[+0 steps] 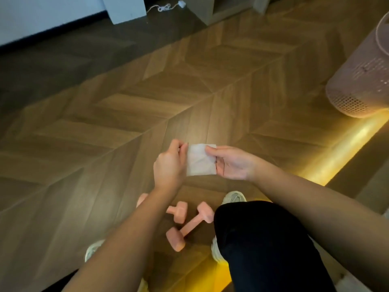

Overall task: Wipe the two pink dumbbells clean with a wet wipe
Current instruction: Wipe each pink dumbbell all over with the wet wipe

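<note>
A white wet wipe (200,161) is stretched flat between both hands above the floor. My left hand (169,165) pinches its left edge and my right hand (231,163) pinches its right edge with thumb on top. Below them two pink dumbbells lie on the wooden floor. One dumbbell (189,225) lies diagonally beside my right knee. The other dumbbell (179,211) is partly hidden behind my left forearm, with one head showing at each side of the arm.
A pink perforated basket (357,81) stands at the right edge. My dark-trousered knee (263,239) and light shoes (233,197) are close to the dumbbells. A glowing yellow light strip (347,148) runs along the floor at right. Furniture bases and a white cable (166,6) lie far back.
</note>
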Available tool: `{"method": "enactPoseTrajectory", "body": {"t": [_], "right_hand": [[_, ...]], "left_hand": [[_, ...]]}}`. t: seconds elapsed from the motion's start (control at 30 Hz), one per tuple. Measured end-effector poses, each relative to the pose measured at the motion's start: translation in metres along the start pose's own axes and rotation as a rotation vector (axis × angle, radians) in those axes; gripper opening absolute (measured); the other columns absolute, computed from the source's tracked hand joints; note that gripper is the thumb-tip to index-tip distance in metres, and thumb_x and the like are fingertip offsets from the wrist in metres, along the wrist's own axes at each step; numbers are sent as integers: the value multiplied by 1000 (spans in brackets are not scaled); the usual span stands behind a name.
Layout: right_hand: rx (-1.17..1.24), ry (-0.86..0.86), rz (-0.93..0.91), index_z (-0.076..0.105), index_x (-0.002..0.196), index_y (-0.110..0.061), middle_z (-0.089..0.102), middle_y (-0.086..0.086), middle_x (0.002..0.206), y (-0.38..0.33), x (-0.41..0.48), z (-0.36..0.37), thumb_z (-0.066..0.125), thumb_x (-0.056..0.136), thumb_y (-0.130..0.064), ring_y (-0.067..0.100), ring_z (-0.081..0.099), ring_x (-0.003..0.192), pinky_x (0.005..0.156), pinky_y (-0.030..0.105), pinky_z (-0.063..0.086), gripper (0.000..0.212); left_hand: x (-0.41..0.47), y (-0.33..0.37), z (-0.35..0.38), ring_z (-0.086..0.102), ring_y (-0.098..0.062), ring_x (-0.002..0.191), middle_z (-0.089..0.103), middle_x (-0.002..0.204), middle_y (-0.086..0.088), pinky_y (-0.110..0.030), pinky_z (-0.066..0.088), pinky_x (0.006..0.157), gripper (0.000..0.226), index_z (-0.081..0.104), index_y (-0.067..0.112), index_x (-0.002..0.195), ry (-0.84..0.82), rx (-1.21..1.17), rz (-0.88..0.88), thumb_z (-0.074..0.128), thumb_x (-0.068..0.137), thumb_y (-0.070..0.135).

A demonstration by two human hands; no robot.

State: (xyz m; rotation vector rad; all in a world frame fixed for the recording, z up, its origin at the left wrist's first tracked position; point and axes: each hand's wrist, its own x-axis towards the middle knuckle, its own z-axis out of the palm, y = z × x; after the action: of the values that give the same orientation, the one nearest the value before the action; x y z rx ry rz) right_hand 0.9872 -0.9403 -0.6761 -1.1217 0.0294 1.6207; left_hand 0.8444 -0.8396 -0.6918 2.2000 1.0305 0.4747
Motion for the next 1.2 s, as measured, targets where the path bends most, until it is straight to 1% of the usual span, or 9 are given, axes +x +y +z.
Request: {"method": "enactPoseTrajectory", "body": {"t": [0.17,0.37,0.47,0.57,0.73,0.9,1.07,1.13,1.2], "right_hand": [[-126,-12,2,61,111,-1,76,10,89,15,-21,18,44,102,-10,16,74,78,77,32,60,21],[-175,98,67,60,115,0,75,12,92,27,20,1,47,101,-10,18,73,80,82,35,58,22],[-213,236,108,53,130,3,70,13,100,42,65,-24,48,102,-10,19,70,84,79,33,58,31],[-274,312,149,49,135,5,67,14,105,66,106,-50,45,103,-10,21,66,89,75,31,58,35],[-349,363,222,52,132,6,57,25,133,101,152,-74,43,104,-9,27,62,104,96,40,47,33],[-387,322,281,63,109,-3,61,20,124,113,178,-71,42,104,-10,22,65,98,85,32,54,22],[-449,364,273,50,133,9,55,27,136,107,184,-50,44,104,-9,38,54,127,105,43,44,35],[-447,369,238,49,135,10,56,28,133,99,178,-39,44,103,-8,37,58,119,105,44,44,37],[-461,349,176,49,134,9,62,24,121,86,165,-22,43,104,-9,29,64,98,101,41,45,35]], "left_hand": [[-38,-1,-16,62,-41,73,67,76,-16,-49,48,63,27,60,6,95,116,-35,-21,49,102,30],[-30,-67,18,58,-7,60,59,64,8,-29,40,51,24,56,24,84,37,-115,-132,47,101,39],[-27,-136,53,63,-14,73,64,79,6,-35,52,64,20,62,23,96,-231,48,-215,49,101,38],[-33,-198,79,60,-14,91,61,100,5,-34,51,79,21,62,23,108,-572,239,-167,55,98,40],[-39,-247,105,53,-14,102,57,121,4,-30,43,81,52,57,26,121,-938,290,-74,59,85,62],[-34,-253,129,53,-14,90,63,116,4,-33,39,75,69,57,26,121,-1226,382,-65,48,79,80],[-34,-261,127,51,-15,91,64,121,1,-34,39,77,76,55,29,119,-1211,374,-98,35,76,88],[-28,-256,112,55,-19,95,63,124,-3,-36,38,76,87,53,31,120,-1121,374,-125,25,67,94],[-17,-241,85,57,-23,99,63,127,-6,-38,39,76,104,50,30,130,-1024,356,-154,18,59,98]]}}
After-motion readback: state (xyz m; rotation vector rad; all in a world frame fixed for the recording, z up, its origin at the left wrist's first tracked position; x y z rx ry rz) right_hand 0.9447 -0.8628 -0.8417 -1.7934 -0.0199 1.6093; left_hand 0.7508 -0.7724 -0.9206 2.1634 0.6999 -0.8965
